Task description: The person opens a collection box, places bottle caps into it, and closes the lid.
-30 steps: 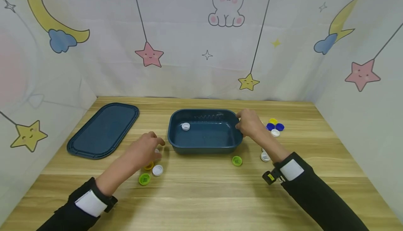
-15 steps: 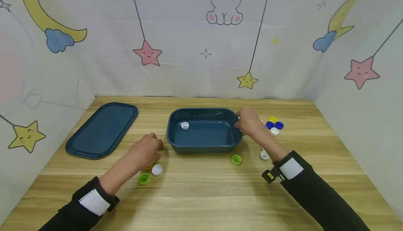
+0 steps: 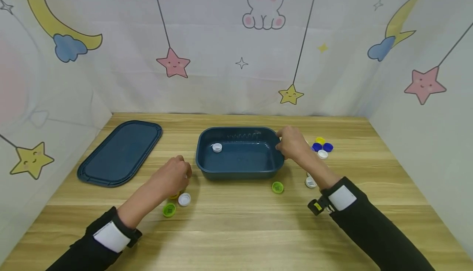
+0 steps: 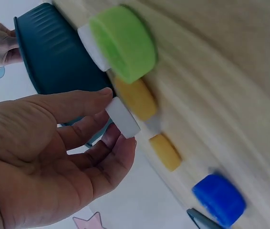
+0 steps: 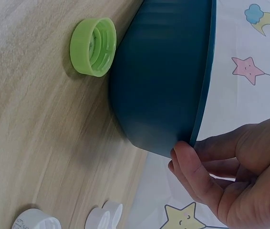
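Pinching a white cap [image 4: 122, 118] in the grip of the left hand [image 3: 171, 176], near eight o'clock from the blue bin [image 3: 240, 176]; grasping that bin's three-o'clock end with the right hand [image 3: 293, 143]. Could drop the cap through an apparently edge-only pinch, or tip the bin by tugging one end.

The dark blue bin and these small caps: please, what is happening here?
A person's left grip pinches a white cap, to the left of the bin. Their right grip holds the bin's right end at the rim. Another white cap lies inside the bin; loose caps in several colours lie on the wooden table at both sides. A dark tray lies further left.
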The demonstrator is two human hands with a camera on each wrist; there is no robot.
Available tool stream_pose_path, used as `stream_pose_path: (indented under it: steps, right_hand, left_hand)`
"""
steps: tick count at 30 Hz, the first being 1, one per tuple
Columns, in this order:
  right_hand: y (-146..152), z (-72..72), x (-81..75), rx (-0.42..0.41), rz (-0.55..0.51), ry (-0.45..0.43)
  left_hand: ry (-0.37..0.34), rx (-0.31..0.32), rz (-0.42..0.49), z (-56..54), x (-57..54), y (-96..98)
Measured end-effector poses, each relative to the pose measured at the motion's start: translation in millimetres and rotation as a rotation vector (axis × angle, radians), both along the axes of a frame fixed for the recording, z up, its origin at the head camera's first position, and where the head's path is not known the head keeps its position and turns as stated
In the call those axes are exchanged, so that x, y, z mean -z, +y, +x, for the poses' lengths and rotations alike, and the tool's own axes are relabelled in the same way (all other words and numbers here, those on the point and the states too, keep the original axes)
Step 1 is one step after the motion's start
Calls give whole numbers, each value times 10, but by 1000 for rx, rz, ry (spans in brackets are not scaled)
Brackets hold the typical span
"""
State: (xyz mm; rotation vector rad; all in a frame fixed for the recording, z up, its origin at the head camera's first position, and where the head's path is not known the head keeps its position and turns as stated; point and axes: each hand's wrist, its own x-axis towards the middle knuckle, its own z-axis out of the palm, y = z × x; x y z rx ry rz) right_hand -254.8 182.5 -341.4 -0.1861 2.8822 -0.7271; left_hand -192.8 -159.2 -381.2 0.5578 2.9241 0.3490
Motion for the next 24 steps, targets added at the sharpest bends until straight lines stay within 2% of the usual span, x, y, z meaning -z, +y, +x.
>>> stream_pose_path:
  steps: [4, 10, 14, 19, 24]
  right_hand:
    - [-4, 3, -3, 9, -6, -9]
    - [-1, 8, -5, 4, 4, -1]
    - [-2, 5, -2, 0, 12, 5]
    - [-10, 1, 2, 9, 5, -2]
    - [-16, -1, 9, 12, 2, 5]
  left_hand:
    - [27, -13, 26, -13, -118, -13]
    - [129, -21, 60, -22, -419, 35]
    - [153, -34, 80, -57, -618, 147]
    - [128, -26, 81, -139, -759, 324]
    - [87, -18, 82, -270, -811, 507]
